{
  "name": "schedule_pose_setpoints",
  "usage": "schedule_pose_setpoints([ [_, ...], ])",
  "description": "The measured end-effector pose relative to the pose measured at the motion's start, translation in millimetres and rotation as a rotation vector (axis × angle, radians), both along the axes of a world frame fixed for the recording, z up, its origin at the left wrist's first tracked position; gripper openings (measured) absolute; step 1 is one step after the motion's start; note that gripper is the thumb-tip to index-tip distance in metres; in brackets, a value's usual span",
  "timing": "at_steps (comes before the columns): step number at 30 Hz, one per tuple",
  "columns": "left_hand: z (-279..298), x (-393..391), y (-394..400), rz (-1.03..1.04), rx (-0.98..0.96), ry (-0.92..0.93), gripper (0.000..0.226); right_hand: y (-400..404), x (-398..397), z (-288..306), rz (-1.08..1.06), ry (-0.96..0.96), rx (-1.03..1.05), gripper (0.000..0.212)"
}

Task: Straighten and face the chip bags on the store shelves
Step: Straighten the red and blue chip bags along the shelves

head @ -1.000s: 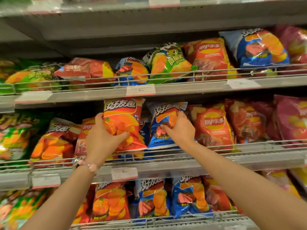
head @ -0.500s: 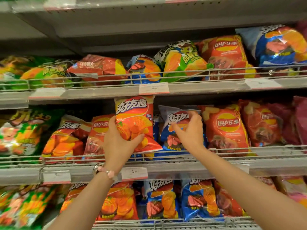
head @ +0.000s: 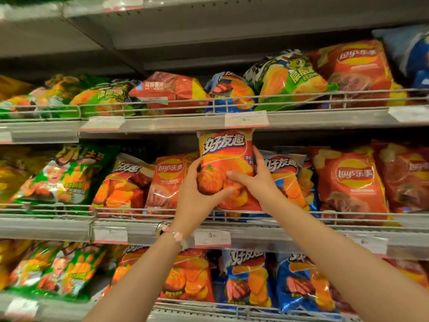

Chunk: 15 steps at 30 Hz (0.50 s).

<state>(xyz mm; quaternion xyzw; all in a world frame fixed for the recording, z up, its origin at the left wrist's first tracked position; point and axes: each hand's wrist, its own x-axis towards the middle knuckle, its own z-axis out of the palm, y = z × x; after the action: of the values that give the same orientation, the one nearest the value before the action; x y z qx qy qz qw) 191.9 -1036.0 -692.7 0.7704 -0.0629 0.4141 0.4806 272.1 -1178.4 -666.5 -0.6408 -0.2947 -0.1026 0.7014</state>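
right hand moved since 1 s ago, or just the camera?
Yes. The right hand left the blue bag on the middle shelf and moved left onto the orange bag, which the left hand also grips.

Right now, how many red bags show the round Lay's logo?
4 Lay's bags. One on the top shelf, right; one on the middle shelf beside the left hand; two at that shelf's right, the last cut off. Others may be hidden behind.
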Motion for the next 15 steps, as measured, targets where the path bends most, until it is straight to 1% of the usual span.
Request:
schedule_pose_setpoints([
  [1, -0.7, -0.8, 9.0, 0.007, 0.006, -0.008, 0.073, -1.1, 1.3, 0.8, -0.01, 0.011, 0.02, 0.098],
  [2, -2.7, 0.7, 19.7, 0.061, 0.011, -0.022, 0.071, -2.3, 2.6, 1.0, -0.019, 0.009, 0.038, 0.097],
  [3, -4.8, 4.0, 32.2, 0.172, 0.031, -0.029, 0.072, -3.1, 3.6, 0.7, -0.028, 0.003, 0.054, 0.098],
  [4, -5.7, 7.7, 44.4, 0.322, 0.071, 0.008, 0.073, -3.8, 4.1, 0.1, -0.035, -0.001, 0.065, 0.098],
  [5, -6.0, 10.7, 55.1, 0.472, 0.117, 0.094, 0.076, -3.7, 4.3, -0.8, -0.04, -0.001, 0.072, 0.098],
  [6, -6.5, 13.2, 63.2, 0.577, 0.159, 0.203, 0.082, -3.4, 4.7, -2.0, -0.043, 0.002, 0.077, 0.098],
  [7, -7.0, 15.0, 69.0, 0.626, 0.191, 0.302, 0.089, -2.7, 5.1, -3.2, -0.044, 0.003, 0.081, 0.098],
  [9, -7.8, 18.9, 75.6, 0.622, 0.203, 0.424, 0.101, -1.5, 6.6, -5.0, -0.045, -0.003, 0.083, 0.098],
  [11, -8.0, 24.2, 79.9, 0.606, 0.172, 0.491, 0.109, -1.2, 7.3, -5.2, -0.046, -0.009, 0.072, 0.099],
  [13, -6.8, 28.4, 81.2, 0.601, 0.155, 0.523, 0.113, -1.9, 7.7, -5.3, -0.041, -0.009, 0.065, 0.098],
  [15, -6.5, 31.9, 81.4, 0.596, 0.128, 0.518, 0.112, -3.0, 7.9, -5.2, -0.031, -0.006, 0.064, 0.098],
])
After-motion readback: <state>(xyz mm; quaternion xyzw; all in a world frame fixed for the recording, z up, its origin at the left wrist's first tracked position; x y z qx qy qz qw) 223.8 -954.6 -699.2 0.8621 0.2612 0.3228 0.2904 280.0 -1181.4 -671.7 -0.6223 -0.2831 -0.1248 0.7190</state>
